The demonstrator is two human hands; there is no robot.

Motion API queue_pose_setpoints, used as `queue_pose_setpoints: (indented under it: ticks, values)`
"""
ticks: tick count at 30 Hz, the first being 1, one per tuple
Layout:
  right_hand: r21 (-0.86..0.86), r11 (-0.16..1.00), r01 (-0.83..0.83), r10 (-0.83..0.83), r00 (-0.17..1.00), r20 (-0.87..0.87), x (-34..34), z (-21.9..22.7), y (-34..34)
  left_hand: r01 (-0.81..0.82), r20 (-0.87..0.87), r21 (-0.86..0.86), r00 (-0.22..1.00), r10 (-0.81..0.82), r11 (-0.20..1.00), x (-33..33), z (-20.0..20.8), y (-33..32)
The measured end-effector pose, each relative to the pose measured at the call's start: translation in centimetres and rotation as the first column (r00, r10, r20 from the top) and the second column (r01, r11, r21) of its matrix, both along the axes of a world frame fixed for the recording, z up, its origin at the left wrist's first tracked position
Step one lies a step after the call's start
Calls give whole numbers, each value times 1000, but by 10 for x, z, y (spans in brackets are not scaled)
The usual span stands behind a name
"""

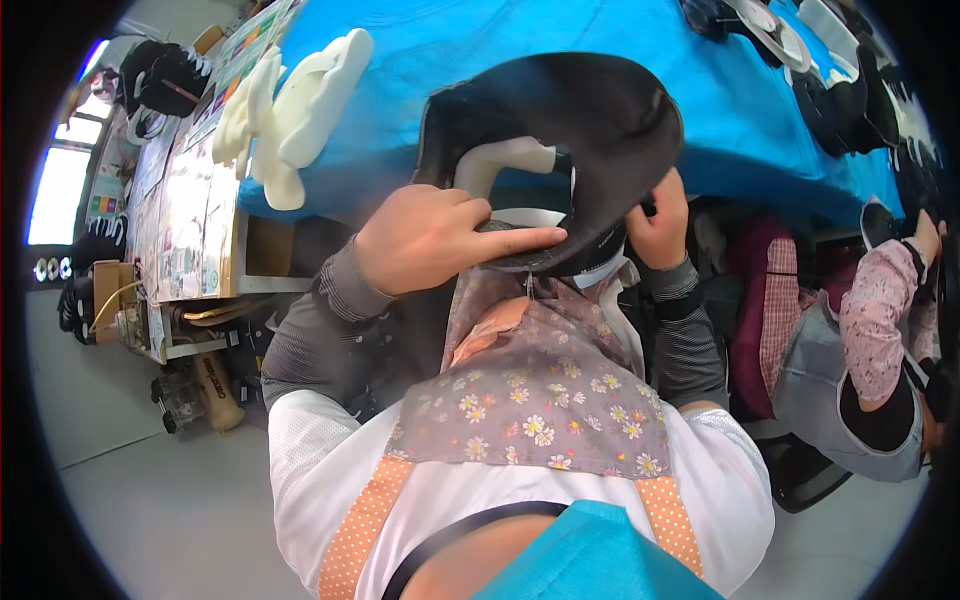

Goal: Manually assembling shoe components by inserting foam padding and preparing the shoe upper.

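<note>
A large black piece (pixel 610 110) with a curved, wide rim, like a boot upper, is held in front of my chest at the table's near edge. Through its opening a pale, smooth curved form (pixel 484 172) shows, and a white strip lies below that. My left hand (pixel 420 240) grips the near left side, its index finger stretched along the lower edge and the other fingers curled. At the right side, my right hand (pixel 662 222) holds the piece with bent fingers; its fingertips are partly hidden behind the black material.
Blue cloth covers the table (pixel 400 60). White foot-shaped forms (pixel 318 105) stand at its left. Black and white shoes (pixel 835 105) lie at the far right, where a co-worker's sleeved arm (pixel 880 305) shows. A paper-covered bench (pixel 190 240) stands left.
</note>
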State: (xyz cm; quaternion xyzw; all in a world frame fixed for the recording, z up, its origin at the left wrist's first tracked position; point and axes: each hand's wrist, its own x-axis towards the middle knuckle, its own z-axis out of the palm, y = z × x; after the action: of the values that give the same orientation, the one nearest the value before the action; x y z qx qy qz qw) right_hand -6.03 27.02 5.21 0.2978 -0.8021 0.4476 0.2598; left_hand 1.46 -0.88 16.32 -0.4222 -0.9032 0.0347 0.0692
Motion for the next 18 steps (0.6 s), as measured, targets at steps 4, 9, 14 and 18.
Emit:
queue_pose_setpoints:
  ticks: [4, 9, 14, 18]
  values:
    - [200, 933, -300, 338, 920, -199, 12, 48, -19, 50, -72, 159, 997, -39, 986, -3, -2, 1]
    - [426, 808, -407, 510, 845, -160, 11, 68, -11, 33, -75, 207, 997, -18, 978, -1, 2, -1]
    - [571, 793, -212, 273, 962, -22, 15, 47, -3, -7, -137, 248, 990, 42, 969, 4, -10, 3]
    - [485, 823, -296, 286, 953, 96, 51, 0, -15, 213, -132, 257, 974, -184, 943, 17, -31, 44]
